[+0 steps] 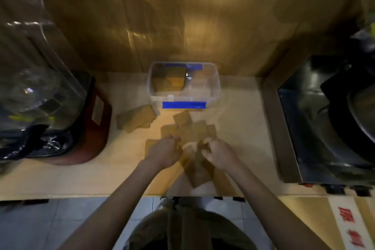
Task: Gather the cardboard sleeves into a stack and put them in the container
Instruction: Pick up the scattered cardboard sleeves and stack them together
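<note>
Several flat brown cardboard sleeves (pixel 192 130) lie scattered on the pale counter in front of me. My left hand (pixel 164 151) and my right hand (pixel 219 154) are both curled over the loose pile, fingers closed on sleeves; the frame is blurred. More sleeves (pixel 199 172) lie between my forearms near the counter edge. A tidy stack of sleeves (pixel 136 118) rests at the left of the clear plastic container (pixel 216 91), which has blue clips and holds a stack of sleeves (pixel 169 80) in its left half.
A red-based appliance with a clear cover (pixel 50 95) stands on the left of the counter. A dark stove with a wok (pixel 334 119) fills the right. A wooden wall (pixel 203 16) rises behind the container. The counter edge (pixel 81 196) runs close to my body.
</note>
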Motion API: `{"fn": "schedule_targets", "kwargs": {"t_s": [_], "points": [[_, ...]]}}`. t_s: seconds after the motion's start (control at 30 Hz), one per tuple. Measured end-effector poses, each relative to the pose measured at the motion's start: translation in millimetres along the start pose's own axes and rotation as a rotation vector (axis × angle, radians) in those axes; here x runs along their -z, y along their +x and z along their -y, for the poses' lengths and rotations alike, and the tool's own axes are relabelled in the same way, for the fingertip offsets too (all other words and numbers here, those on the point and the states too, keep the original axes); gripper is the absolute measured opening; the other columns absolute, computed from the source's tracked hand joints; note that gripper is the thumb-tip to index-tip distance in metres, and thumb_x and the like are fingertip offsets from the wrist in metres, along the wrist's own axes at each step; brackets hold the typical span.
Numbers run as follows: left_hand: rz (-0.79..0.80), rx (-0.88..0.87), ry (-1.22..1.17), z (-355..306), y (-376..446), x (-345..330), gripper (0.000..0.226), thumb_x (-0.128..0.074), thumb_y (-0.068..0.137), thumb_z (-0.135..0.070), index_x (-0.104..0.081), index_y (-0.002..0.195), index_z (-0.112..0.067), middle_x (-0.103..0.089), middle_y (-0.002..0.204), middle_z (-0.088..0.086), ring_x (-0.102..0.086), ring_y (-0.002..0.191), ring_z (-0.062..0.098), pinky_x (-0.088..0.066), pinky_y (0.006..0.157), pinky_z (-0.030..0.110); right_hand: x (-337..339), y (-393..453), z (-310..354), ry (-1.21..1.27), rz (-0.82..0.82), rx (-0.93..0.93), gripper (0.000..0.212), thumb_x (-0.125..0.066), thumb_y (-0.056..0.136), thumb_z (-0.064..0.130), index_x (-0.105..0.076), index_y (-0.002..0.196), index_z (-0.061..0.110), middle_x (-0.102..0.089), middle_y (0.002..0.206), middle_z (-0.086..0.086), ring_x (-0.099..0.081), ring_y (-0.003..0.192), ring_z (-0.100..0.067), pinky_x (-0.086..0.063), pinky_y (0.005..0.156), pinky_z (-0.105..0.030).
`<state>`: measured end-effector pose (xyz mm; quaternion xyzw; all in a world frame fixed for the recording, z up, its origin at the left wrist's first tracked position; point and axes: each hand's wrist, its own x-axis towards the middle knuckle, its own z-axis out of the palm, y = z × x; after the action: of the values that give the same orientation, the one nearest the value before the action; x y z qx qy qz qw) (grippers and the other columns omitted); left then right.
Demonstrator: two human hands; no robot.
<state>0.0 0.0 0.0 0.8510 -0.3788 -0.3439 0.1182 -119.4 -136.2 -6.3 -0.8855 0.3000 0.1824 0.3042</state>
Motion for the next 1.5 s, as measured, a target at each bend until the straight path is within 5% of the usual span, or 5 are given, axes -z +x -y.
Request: {"fn": "schedule_targets", "kwargs": {"t_s": [0.37,0.77,0.93,1.23,1.5], "points": [[0.013,0.073,0.216,36.2,-9.8,-79.0,0.073,-0.041,0.088,-0.039,0.002,0.144,-0.020,0.013,0.157,0.005,0.009,0.144,0.021,-0.008,0.116,0.043,-79.8,-12.2,1.6,-0.071,-0.201,-0.205,0.070,-0.048,0.085,0.052,-0.026,0.138,0.014,-0.026,0.146,-0.015,-0.028,0.130,-0.033,-0.034,0.101,-0.043],[0.029,0.069,0.085,38.4,0.7,-57.0,0.064,-0.048,0.085,-0.030,-0.020,0.142,-0.024,-0.005,0.158,0.000,-0.006,0.144,0.021,-0.019,0.114,0.047,-54.9,-12.6,-5.9,0.546,-0.270,-0.298,0.077,-0.075,0.067,0.017,-0.036,0.131,0.007,-0.044,0.132,-0.014,-0.044,0.119,-0.027,-0.045,0.094,-0.036],[0.094,0.047,-0.024,46.8,13.5,-44.1,0.055,-0.049,0.084,-0.025,-0.036,0.137,-0.021,-0.017,0.155,0.003,-0.017,0.141,0.026,-0.027,0.111,0.048,-23.8,-20.9,6.9,0.847,-0.251,-0.166,0.069,-0.076,0.068,0.007,-0.041,0.127,0.012,-0.053,0.106,0.006,-0.054,0.098,-0.010,-0.045,0.066,-0.007],[0.028,0.089,-1.558,19.2,-6.2,-5.3,0.043,-0.043,0.079,-0.042,-0.058,0.103,-0.009,-0.067,0.083,-0.002,-0.056,0.088,0.019,-0.044,0.078,0.033,-22.9,-19.8,48.7,0.747,-0.105,0.058,0.064,-0.074,0.074,0.019,-0.042,0.129,0.022,-0.045,0.118,0.008,-0.047,0.112,-0.010,-0.042,0.077,-0.005],[0.014,0.013,-2.041,25.7,-9.2,-13.6,0.079,-0.077,0.055,-0.052,-0.053,0.124,-0.023,-0.063,0.124,0.004,-0.057,0.117,0.019,-0.047,0.096,0.036,-35.0,-20.7,61.5,0.430,-0.110,0.268,0.056,-0.058,0.071,0.045,-0.047,0.123,0.028,-0.047,0.134,0.002,-0.042,0.121,-0.016,-0.048,0.095,-0.042]]}}
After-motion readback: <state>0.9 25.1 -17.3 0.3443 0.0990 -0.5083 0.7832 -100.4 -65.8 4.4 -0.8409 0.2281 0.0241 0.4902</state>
